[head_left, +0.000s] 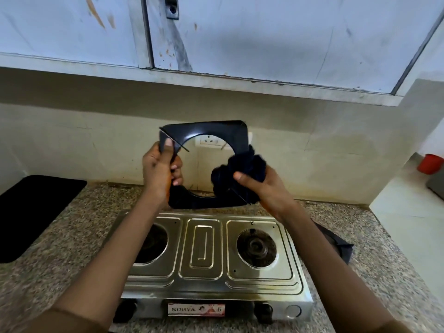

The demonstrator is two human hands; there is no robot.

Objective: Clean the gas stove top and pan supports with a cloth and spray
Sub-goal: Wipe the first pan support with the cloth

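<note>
Stove top [211, 280] shiny ribbed steel; pan support [211, 133] glossy black metal; cloth [240, 171] dark, crumpled; counter [72, 236] speckled granite.

Gas stove [211, 258], front panel: one rectangular label [196, 309], white ground with red at its top and bottom edges, centred between the control knobs. Legible text on the label: the brand name "SURYA" in dark capitals at the left, followed by a small dark emblem and further marks at the right that are too blurred to read. No other text, number or sign is legible on the stove top or elsewhere in the head view.
</note>
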